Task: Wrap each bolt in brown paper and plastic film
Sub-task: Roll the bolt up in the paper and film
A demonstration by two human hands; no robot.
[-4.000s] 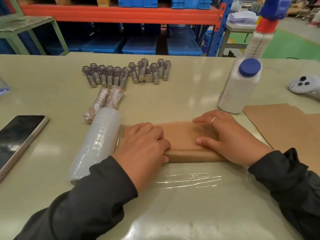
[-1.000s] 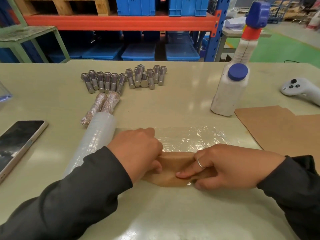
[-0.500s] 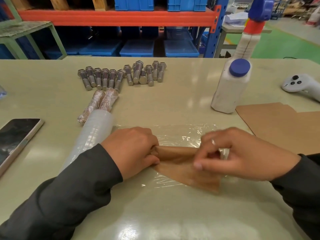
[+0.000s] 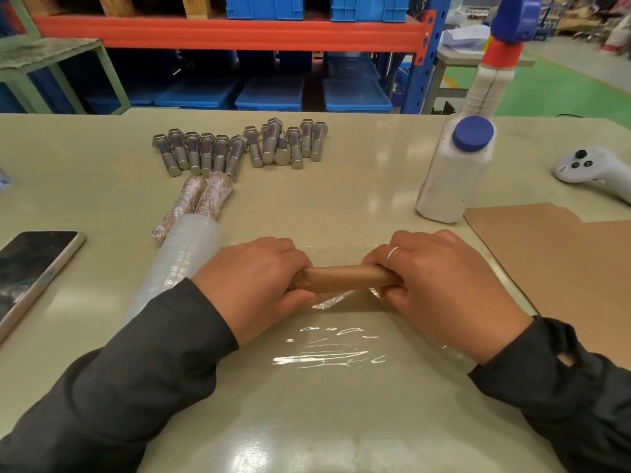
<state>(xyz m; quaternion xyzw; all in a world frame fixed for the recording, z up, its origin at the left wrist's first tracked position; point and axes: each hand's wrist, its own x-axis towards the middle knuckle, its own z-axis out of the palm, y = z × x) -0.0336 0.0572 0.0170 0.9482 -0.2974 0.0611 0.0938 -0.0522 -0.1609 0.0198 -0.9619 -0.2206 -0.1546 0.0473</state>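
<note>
Head view: left hand [image 4: 252,285] and right hand [image 4: 440,285] each curl their fingers [image 4: 379,259] round an end of the paper roll [image 4: 345,278], which lies crosswise on the film [image 4: 334,349] spread on the worktop [image 4: 341,199]. Bare bolts [image 4: 239,145] and two wrapped bolts [image 4: 194,203] lie beyond, the film roll [image 4: 184,257] beside the left hand.

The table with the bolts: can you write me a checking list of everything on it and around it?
Surface: beige table, glossy, a stretch of plastic film spread flat.
Job's things: brown paper roll held above the film; bare bolts in a row; two wrapped bolts; film roll; brown paper sheets.
Clutter: phone, white bottle, white controller.
Grippers: left hand and right hand grip the roll's ends.
Cables: nothing seen.
Surroundings: orange rack beam, blue bins.
</note>
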